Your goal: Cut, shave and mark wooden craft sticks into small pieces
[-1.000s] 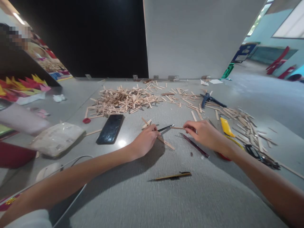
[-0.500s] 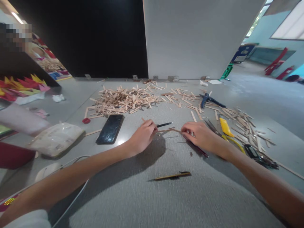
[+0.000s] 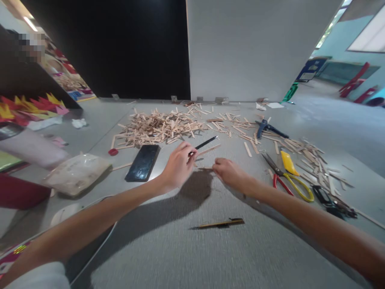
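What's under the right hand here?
A wooden stick juts from the right hand toward the left hand, above the table. The stick's other end and anything directly underneath the right hand are covered.

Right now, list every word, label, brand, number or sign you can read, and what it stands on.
No text can be read.
Pen: any print too small.
Packet: any print too blurred.
Blue panel: white label, too blurred.

You have a phone [image 3: 142,163] and a packet [image 3: 77,174] toward the left edge of the surface [image 3: 222,257], a black panel [image 3: 120,52] toward the far edge.
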### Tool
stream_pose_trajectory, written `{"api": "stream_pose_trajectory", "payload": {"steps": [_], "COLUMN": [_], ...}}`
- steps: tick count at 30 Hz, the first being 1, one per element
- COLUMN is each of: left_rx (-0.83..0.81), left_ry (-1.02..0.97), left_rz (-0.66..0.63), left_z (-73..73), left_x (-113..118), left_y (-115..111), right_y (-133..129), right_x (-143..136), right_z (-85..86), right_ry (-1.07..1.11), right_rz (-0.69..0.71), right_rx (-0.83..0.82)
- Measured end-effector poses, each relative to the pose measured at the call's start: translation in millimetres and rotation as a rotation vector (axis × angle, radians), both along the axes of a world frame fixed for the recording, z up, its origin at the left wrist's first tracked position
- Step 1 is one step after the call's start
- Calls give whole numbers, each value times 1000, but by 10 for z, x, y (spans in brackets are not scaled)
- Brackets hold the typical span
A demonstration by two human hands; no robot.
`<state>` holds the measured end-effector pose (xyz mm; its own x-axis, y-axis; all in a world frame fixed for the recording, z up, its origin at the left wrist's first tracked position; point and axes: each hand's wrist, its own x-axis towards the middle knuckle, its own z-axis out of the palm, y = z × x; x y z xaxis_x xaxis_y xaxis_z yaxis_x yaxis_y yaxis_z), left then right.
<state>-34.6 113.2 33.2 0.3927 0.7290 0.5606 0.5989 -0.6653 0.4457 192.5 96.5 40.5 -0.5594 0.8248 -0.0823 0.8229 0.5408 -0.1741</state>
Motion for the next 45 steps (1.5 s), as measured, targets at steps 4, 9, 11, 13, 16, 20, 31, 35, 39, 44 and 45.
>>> {"api": "stream_pose_trajectory", "payload": {"steps": [4, 9, 11, 13, 16, 20, 31, 35, 39, 44, 45], "left_rx": [30, 54, 64, 68, 64, 59, 66, 46, 24, -37, -56], "left_ry": [-15, -31, -44, -58, -72, -74, -69, -62, -47, -10, 6], "left_rz": [0, 12, 27, 50, 82, 89, 87, 68, 38, 2, -8], "left_z": [10, 29, 45, 63, 80, 80, 110, 92, 111, 115, 104], "left_x": [8, 16, 10, 0, -9, 6, 8, 21, 36, 50, 55], "left_y": [-11, -26, -20, -10, 0, -12, -39, -38, -72, -100, -102], "right_y": [559, 818, 711, 481, 9, -428, 448, 742, 647, -202, -411], "right_x": [79, 218, 218, 154, -42, -291, 25, 264, 402, 274, 245], "right_z": [41, 145, 176, 192, 200, 206, 94, 159, 275, 250, 214], "right_ry": [-65, -103, -93, -69, -24, -52, -142, -142, -84, 30, 36], "right_rz": [-128, -264, -273, -226, -32, 122, -197, -343, -370, -73, 1], "right_rx": [22, 45, 51, 46, -15, -86, 22, 68, 115, 7, -23]}}
